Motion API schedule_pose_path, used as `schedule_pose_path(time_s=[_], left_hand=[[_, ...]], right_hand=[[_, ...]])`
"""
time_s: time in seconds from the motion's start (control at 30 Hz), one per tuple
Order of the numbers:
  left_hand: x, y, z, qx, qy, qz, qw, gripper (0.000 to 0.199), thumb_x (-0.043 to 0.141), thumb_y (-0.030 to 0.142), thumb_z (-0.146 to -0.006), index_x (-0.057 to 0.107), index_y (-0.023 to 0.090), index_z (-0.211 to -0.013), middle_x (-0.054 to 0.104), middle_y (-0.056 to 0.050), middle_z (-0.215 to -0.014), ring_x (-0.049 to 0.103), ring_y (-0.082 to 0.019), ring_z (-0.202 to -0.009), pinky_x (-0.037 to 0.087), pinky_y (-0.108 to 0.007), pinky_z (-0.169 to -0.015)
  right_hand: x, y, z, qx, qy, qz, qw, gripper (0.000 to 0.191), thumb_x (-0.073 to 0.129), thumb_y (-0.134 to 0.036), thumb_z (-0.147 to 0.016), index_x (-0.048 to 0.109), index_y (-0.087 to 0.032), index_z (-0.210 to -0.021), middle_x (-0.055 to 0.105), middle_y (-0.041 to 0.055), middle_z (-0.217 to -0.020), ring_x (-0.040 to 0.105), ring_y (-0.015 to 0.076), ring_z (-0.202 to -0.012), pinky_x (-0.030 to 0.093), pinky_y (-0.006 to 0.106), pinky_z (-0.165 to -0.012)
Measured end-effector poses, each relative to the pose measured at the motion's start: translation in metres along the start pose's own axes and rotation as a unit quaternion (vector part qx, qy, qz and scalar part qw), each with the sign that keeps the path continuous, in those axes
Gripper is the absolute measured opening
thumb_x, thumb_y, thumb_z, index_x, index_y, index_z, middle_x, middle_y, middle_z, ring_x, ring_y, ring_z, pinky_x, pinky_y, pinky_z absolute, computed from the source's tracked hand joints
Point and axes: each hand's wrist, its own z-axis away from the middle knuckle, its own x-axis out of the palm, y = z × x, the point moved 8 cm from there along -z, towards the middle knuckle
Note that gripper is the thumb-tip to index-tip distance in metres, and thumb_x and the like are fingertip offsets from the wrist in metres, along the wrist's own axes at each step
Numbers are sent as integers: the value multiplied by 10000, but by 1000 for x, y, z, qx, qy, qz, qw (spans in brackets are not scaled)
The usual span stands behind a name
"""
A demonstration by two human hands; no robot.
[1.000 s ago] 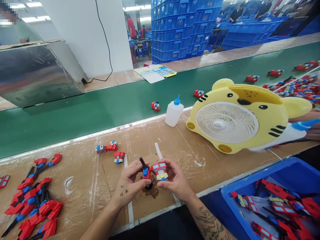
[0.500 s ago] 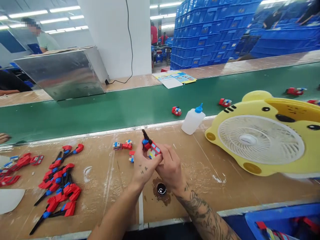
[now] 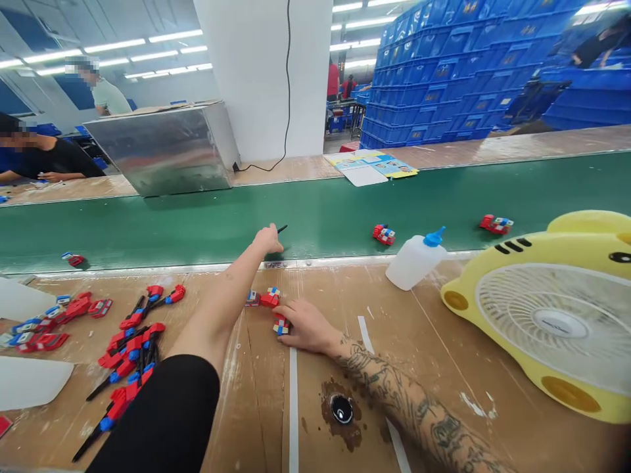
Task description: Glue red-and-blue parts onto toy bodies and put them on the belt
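Note:
My left hand [image 3: 267,239] is stretched out over the green conveyor belt [image 3: 325,210]. Its fingers are closed, and a thin black rod [image 3: 282,228] sticks out past them; the rest of that toy part is hidden by the hand. My right hand [image 3: 309,326] lies low over the brown worktop, its fingers around a small red toy piece [image 3: 281,324] with blue and white blocks. Just beyond those fingers sit a red toy piece [image 3: 270,297] and a grey-and-white one [image 3: 253,298], close together.
A heap of red toy parts with black rods [image 3: 131,358] lies at left. A white squeeze bottle [image 3: 411,263] and a yellow fan [image 3: 552,322] stand at right. Near me is a small black cup of liquid [image 3: 342,409]. Other toys [image 3: 383,234] ride on the belt.
My hands have separated. The left has gone forward over the belt with the black-rod part; the right has moved left onto the small red toy piece. The view has shifted.

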Motion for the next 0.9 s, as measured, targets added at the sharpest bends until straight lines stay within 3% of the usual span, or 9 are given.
schedule_pose_path(time_s=[0.07, 0.17, 0.23, 0.4, 0.6, 0.73, 0.9], left_hand=[[13, -10, -18, -30, -33, -27, 999, 360, 636, 365, -920, 593, 148, -1204, 632, -95, -1170, 640, -218, -1003, 546, -418, -860], [30, -19, -35, -48, -78, -46, 995, 331, 643, 351, -921, 611, 152, -1183, 642, -85, -1158, 648, -215, -1006, 558, -407, -853], [38, -20, -41, -45, -92, -50, 993, 321, 643, 346, -922, 616, 150, -1174, 645, -85, -1155, 650, -212, -1002, 561, -405, -850], [41, -16, -26, -18, -51, -48, 997, 402, 627, 368, -928, 566, 163, -1269, 603, -105, -1252, 624, -239, -1073, 543, -454, -901], [36, -12, 20, 45, 4, -37, 998, 455, 601, 406, -938, 530, 176, -1325, 565, -116, -1322, 596, -257, -1135, 518, -481, -942], [9, -41, 28, 63, -26, -58, 996, 429, 607, 390, -938, 548, 175, -1305, 578, -111, -1311, 606, -251, -1120, 523, -477, -938], [-58, -136, 78, 46, -50, -150, 986, 357, 603, 360, -944, 586, 179, -1251, 593, -103, -1288, 606, -240, -1115, 522, -468, -943]], right_hand=[[-8, 9, 12, 35, 35, -146, 988, 681, 762, -182, -720, 528, -185, -1359, 644, 120, -1204, 605, 265, -1080, 455, 445, -984], [-28, 13, 42, 61, 85, -389, 915, 726, 776, -211, -733, 482, -242, -1397, 639, 84, -1223, 614, 215, -1088, 459, 390, -986], [-42, 7, 60, 54, 106, -468, 876, 655, 821, -234, -705, 561, -247, -1306, 652, 75, -1175, 615, 207, -1068, 461, 373, -969], [-58, -8, 84, 56, 146, -481, 863, 547, 851, -281, -689, 635, -251, -1191, 658, 76, -1123, 614, 193, -995, 483, 328, -887], [-48, 18, 128, 154, 220, -463, 845, 624, 850, -404, -680, 608, -270, -1240, 699, 124, -1128, 674, 272, -1015, 529, 382, -878], [-50, 49, 176, 247, 263, -444, 820, 675, 820, -430, -685, 596, -235, -1291, 701, 179, -1156, 697, 346, -1014, 551, 455, -891], [-56, 70, 222, 305, 268, -423, 810, 647, 829, -400, -660, 614, -213, -1241, 707, 204, -1151, 704, 368, -1022, 592, 436, -844]])
